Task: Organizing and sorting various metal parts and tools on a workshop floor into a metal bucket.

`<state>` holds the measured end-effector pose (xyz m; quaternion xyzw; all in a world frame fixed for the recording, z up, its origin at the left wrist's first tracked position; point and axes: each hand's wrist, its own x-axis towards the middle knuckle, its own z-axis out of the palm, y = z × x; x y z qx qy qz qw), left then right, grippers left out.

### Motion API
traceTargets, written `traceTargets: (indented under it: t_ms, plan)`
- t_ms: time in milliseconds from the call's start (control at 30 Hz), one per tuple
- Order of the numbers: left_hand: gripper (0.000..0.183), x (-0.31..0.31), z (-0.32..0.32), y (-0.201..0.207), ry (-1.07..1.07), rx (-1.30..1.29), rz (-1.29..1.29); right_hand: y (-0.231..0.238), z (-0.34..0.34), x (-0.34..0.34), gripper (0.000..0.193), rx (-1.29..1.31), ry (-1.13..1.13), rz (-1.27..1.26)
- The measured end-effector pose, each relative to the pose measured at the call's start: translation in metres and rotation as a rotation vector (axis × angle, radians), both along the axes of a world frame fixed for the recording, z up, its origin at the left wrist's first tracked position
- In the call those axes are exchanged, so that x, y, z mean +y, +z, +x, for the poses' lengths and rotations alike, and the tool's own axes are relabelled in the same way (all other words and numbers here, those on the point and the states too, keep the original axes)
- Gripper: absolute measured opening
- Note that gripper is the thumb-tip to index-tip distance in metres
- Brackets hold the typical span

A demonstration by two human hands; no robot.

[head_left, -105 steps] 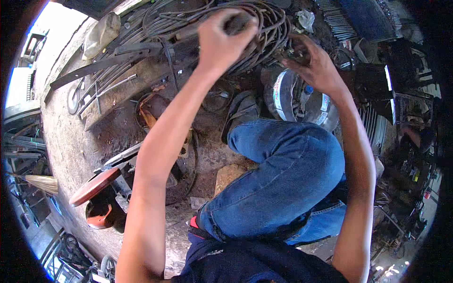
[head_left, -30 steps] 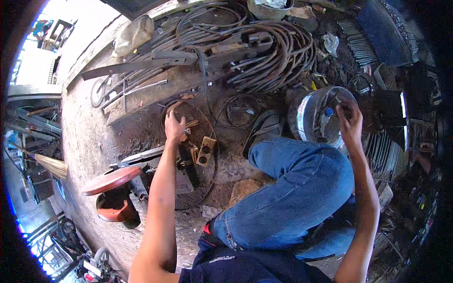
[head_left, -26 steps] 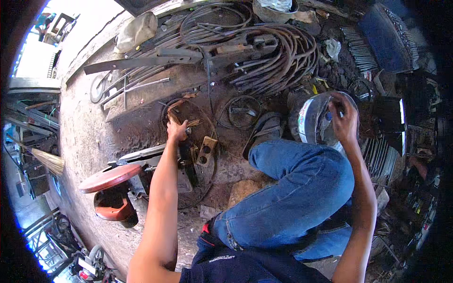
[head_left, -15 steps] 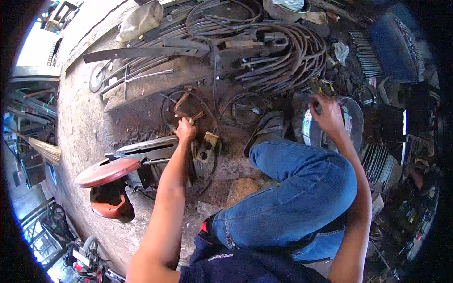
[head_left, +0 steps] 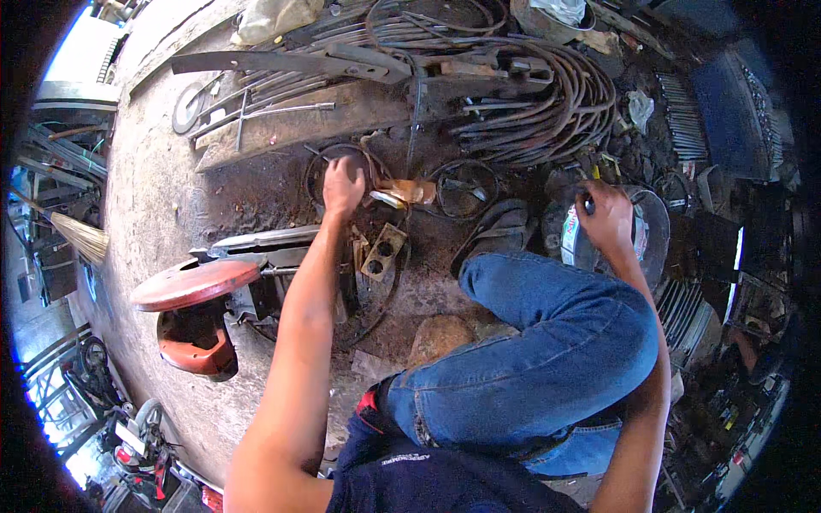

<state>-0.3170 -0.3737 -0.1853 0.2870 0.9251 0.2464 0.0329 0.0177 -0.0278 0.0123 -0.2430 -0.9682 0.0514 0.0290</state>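
My left hand (head_left: 344, 186) reaches to the floor beside a dark coil of cable (head_left: 315, 181), its fingers curled under and partly hidden against a dark round shape. What they grip, if anything, I cannot make out. Just right of it lies an orange-brown paper packet (head_left: 412, 190) with pale thin pieces at its end. Below it sits a block with two dark round sockets (head_left: 384, 251). My right hand (head_left: 609, 215) is closed at the near-left rim of a round bucket (head_left: 654, 224), with a small dark piece (head_left: 589, 206) between thumb and fingers.
A red-rimmed cut-off saw (head_left: 197, 286) and an orange welding mask (head_left: 195, 346) are on the left. Metal bars (head_left: 256, 77) and a large coil of rods (head_left: 556, 111) lie beyond my hands. A stone (head_left: 440, 339) lies by my bent knee.
My left hand has moved farther away and let go of the orange-brown packet, which now lies to its right. My right hand's fingers have curled in at the bucket, and the view has shifted slightly.
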Motion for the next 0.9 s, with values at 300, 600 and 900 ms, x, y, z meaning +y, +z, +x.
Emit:
traceTargets:
  t_ms: [300, 600, 900]
  plan:
    - [0.078, -0.071, -0.055, -0.045, 0.4, -0.473, -0.478, 0.005, -0.003, -0.004, 0.023, -0.006, -0.026, -0.02]
    - [0.038, -0.028, -0.01, -0.012, 0.091, -0.354, -0.091, -0.008, -0.001, -0.002, 0.023, 0.039, -0.025, 0.004]
    - [0.057, -0.008, -0.046, -0.024, -0.284, -0.009, -0.492, 0.007, 0.002, 0.006, 0.021, -0.013, -0.066, -0.038]
